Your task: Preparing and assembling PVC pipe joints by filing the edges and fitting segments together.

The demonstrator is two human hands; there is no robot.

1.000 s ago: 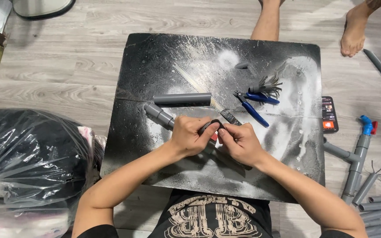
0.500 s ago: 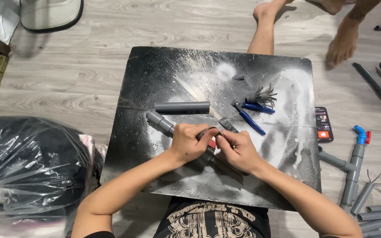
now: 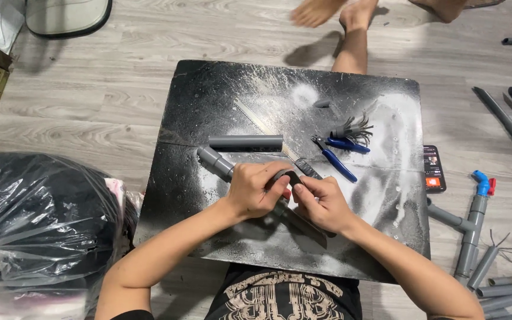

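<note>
A large clear plastic bag (image 3: 31,231) bulges on the wood floor (image 3: 90,101), left of a dark board dusted with white powder, the work surface (image 3: 386,237). On that surface, a long grey pipe with a coupling end (image 3: 214,162) lies slanted under both hands. The left hand (image 3: 256,191) is closed around this pipe. The right hand (image 3: 321,204) pinches a small dark curved piece (image 3: 288,174) at the pipe, fingertips meeting the left hand's. Above the hands lies a short grey pipe (image 3: 245,141). Right of that are blue-handled pliers (image 3: 334,155) and a frayed grey fitting (image 3: 351,129). Off the surface's right edge lie a phone (image 3: 433,169) and loose grey pipes (image 3: 475,231).
</note>
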